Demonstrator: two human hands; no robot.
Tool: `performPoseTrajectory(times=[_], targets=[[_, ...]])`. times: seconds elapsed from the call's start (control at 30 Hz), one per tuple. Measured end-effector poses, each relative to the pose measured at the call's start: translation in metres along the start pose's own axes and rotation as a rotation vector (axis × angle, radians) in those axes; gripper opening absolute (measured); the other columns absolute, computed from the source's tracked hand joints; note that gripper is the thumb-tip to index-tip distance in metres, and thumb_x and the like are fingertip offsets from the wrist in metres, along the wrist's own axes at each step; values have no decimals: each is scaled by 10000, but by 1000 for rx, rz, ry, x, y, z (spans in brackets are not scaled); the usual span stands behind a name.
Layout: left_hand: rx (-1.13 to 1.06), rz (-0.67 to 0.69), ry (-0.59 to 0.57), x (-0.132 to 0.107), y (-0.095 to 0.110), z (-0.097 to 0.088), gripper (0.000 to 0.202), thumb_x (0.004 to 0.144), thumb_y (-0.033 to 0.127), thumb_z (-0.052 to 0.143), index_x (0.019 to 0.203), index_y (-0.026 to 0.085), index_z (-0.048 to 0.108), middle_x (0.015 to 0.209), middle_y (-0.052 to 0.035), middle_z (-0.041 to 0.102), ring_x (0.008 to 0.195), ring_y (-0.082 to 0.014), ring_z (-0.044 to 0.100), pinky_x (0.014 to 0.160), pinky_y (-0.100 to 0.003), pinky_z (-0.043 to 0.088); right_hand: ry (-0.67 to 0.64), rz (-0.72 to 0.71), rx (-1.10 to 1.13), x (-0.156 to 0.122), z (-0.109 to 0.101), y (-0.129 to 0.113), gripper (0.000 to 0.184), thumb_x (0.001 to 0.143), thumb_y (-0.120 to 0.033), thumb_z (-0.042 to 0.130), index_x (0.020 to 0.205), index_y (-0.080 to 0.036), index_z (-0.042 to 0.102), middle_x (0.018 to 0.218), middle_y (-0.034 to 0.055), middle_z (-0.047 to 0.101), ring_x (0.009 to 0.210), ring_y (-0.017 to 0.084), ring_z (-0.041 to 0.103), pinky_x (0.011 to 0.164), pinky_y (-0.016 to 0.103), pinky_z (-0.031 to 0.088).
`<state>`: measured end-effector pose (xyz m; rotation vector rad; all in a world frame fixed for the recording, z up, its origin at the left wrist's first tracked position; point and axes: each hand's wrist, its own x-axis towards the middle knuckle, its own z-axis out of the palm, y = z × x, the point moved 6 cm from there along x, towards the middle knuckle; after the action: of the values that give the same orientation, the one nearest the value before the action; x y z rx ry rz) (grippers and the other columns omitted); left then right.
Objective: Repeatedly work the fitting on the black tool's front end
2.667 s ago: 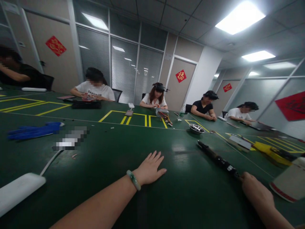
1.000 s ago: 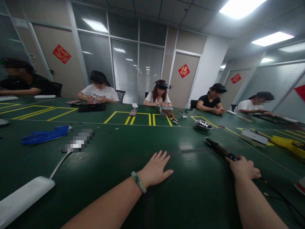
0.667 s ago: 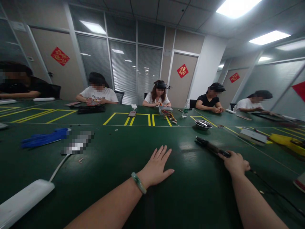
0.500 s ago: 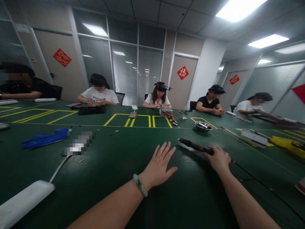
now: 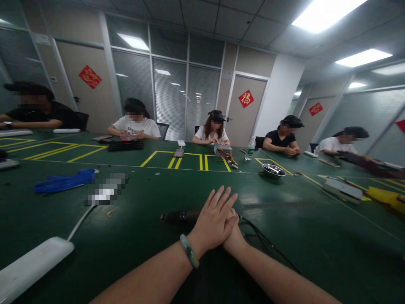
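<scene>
The left hand [image 5: 215, 223] is held with its fingers spread, partly covering the right hand [image 5: 236, 238]; whether the right's fingers are closed cannot be told. The black tool [image 5: 180, 217] is seen just behind, above or on the tabletop [image 5: 139, 270], its tip applied to nothing. Farther off, a metal bowl [image 5: 274, 171] is untouched.

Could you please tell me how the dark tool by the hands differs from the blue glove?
The dark tool is brownish-black and rigid-looking; the blue glove is brighter and soft-looking. The left hand hides part of the tool, while the glove lies uncovered. Beyond that hand, a cable trails from the tool's side; none shows at the glove. Both look longer than wide.
</scene>
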<state>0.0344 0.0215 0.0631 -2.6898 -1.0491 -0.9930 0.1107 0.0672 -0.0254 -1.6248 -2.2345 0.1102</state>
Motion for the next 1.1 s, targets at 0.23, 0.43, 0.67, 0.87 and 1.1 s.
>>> performPoseTrajectory(times=[0.23, 0.43, 0.67, 0.87, 1.1], targets=[[-87, -4, -85, -3, -5, 14, 562, 983, 389, 323, 1496, 226, 165, 1528, -42, 288, 1423, -200, 204, 1152, -407, 235, -53, -126, -47, -22, -28, -14, 594, 852, -256, 498, 1424, -187, 356, 1418, 140, 378, 1308, 324, 295, 1076, 488, 232], [-34, -44, -233, -10, -20, 32, 523, 929, 479, 460, 1409, 294, 365, 1410, -48, 474, 1265, -238, 461, 1052, -434, 353, -165, 258, -196, -49, -86, 46, 347, 721, -298, 685, 1038, -181, 608, 1036, 92, 617, 966, 262, 565, 830, 353, 400], [-11, -71, -304, -9, -20, 34, 383, 883, 381, 564, 1252, 304, 501, 1163, -28, 610, 1029, -225, 564, 848, -364, 439, -365, 311, -92, -66, -84, 70, 144, 687, -253, 722, 816, -245, 656, 821, -12, 657, 753, 177, 596, 584, 255, 316], [12, -126, -333, -8, -18, 31, 276, 867, 372, 544, 1125, 276, 560, 1030, -31, 619, 941, -224, 571, 778, -348, 431, -184, 378, -32, -51, -84, 76, 23, 736, -242, 667, 758, -246, 673, 719, -11, 655, 672, 159, 578, 565, 256, 298], [80, -230, -365, -12, -31, 26, 203, 824, 331, 563, 1004, 239, 581, 971, -39, 609, 884, -223, 573, 704, -332, 439, 79, 290, 217, -40, -83, 59, 94, 819, -290, 615, 863, -266, 695, 826, -23, 683, 752, 136, 600, 633, 232, 362]])
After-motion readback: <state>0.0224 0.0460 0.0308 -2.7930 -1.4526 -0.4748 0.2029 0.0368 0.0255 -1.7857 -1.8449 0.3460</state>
